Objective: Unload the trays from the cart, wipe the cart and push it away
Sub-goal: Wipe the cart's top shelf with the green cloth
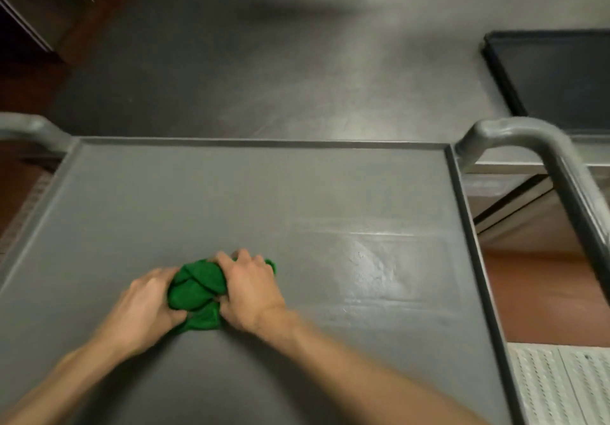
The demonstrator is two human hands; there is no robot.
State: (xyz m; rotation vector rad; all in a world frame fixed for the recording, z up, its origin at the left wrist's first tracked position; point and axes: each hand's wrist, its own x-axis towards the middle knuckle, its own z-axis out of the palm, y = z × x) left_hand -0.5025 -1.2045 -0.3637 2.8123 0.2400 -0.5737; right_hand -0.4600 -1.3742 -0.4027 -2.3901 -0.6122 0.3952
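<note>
The grey cart top (165, 200) fills the lower view, with a raised rim all round. A bunched green cloth (194, 287) lies on it near the front middle. My left hand (145, 305) grips the cloth's left side. My right hand (251, 289) grips its right side, fingers curled over the top. A wet, shiny patch (366, 262) shows on the cart top to the right of the cloth. A dark tray (558, 74) sits on the steel counter at the far right.
A steel counter (280, 61) stands directly behind the cart. Grey tubular cart handles rise at the right (515, 134) and left (29, 127). Red-brown floor (541, 295) and a white perforated mat (561, 388) lie to the right of the cart.
</note>
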